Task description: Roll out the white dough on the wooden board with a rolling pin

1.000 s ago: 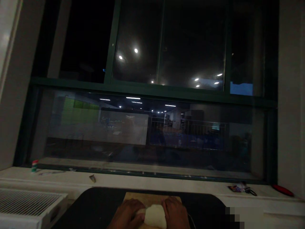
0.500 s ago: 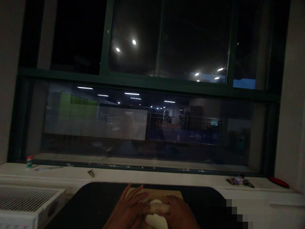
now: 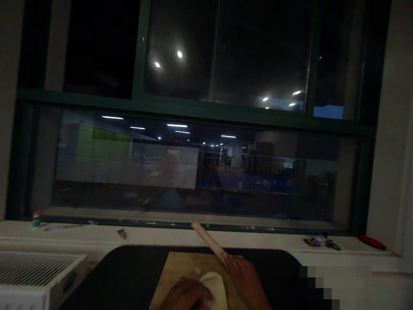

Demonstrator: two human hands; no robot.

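Under left hand (image 3: 185,295), dough (image 3: 214,287); rolling pin (image 3: 209,243) in right hand (image 3: 247,282).

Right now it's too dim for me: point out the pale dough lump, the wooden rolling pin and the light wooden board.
Pale dough lump (image 3: 215,287), head view, its top.
Wooden rolling pin (image 3: 208,239), head view, mid-shaft.
Light wooden board (image 3: 176,271), head view, bare left part.

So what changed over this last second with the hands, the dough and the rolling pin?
The right hand has lifted the rolling pin off the dough, its far end now angled up toward the window. The left hand let go of the pin and rests on the dough. Dough and wooden board stayed put.
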